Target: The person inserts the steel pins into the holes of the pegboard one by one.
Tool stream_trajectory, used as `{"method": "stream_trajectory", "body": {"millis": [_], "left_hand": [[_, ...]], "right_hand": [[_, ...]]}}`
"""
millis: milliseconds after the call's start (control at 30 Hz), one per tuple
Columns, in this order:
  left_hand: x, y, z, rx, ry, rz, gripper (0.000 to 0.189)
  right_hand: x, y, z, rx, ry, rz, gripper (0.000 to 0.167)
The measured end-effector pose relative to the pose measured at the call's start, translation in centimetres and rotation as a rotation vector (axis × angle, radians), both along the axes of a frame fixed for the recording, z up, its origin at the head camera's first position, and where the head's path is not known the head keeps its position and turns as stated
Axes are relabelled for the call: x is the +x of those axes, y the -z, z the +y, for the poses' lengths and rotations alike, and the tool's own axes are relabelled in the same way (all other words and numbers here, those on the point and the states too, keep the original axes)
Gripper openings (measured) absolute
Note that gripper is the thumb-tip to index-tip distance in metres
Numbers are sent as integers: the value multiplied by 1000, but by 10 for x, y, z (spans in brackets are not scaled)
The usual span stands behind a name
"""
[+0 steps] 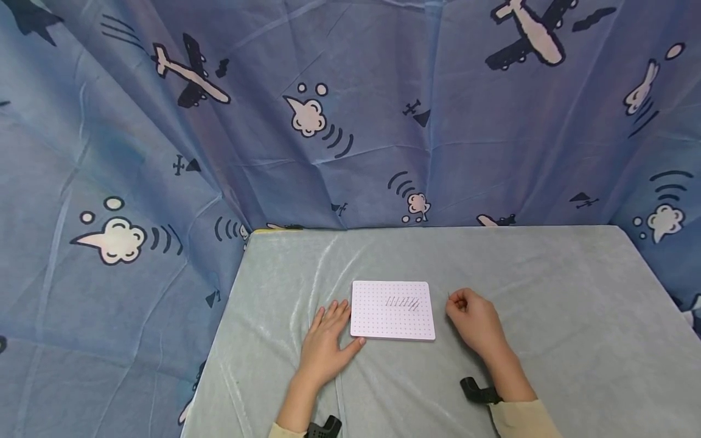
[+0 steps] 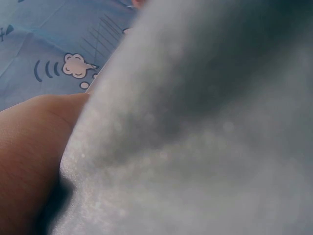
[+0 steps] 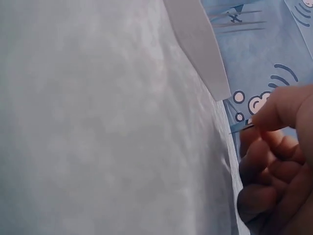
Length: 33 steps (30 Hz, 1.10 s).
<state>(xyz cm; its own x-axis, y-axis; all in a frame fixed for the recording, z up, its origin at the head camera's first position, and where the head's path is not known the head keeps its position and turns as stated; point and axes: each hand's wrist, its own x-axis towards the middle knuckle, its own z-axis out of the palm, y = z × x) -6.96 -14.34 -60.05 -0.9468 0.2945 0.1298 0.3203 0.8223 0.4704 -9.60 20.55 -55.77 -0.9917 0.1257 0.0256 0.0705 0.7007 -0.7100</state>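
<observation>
A white rectangular board (image 1: pixel 372 319) dotted with rows of small holes lies on the cloth-covered table. Several thin needle-like metal pins (image 1: pixel 402 302) stand in its upper right part, leaning slightly in the head view. My left hand (image 1: pixel 327 348) rests flat at the board's left side, fingers extended along the edge and thumb at the near left corner. To the right of the board, my right hand (image 1: pixel 475 319) pinches a thin needle-like pin (image 3: pixel 242 129) between thumb and forefinger, its other fingers curled. Seen from the right wrist, the board's side (image 3: pixel 200 44) is close to that pin.
A pale grey-green velvety cloth (image 1: pixel 575 316) covers the table. Behind and to the left hangs a blue curtain (image 1: pixel 372 121) printed with planes and clouds. Black wrist cameras (image 1: pixel 477 390) sit on both wrists. Blurred cloth fills most of the left wrist view.
</observation>
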Motion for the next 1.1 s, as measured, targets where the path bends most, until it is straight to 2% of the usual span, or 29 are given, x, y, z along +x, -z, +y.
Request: {"method": "stream_trajectory", "body": {"millis": [200,467,733,900,1100], "left_hand": [[-1,-1,-1,3,-1,-5,83],[-2,-1,-1,0,8,25,81],[-2,-1,-1,6,10,61,80],[-2,0,-2,10,11,51,80],[-3,0,-2,13,13,26,80]], "right_hand": [[-1,-2,-8,-93,42,78,8],[0,-2,-21,-222,-41,115,6],[-1,-2,-31,-257,-68,140,10],[0,-2,-35,-281,-86,131,12],[1,1,-37,-258,-98,135,14]]}}
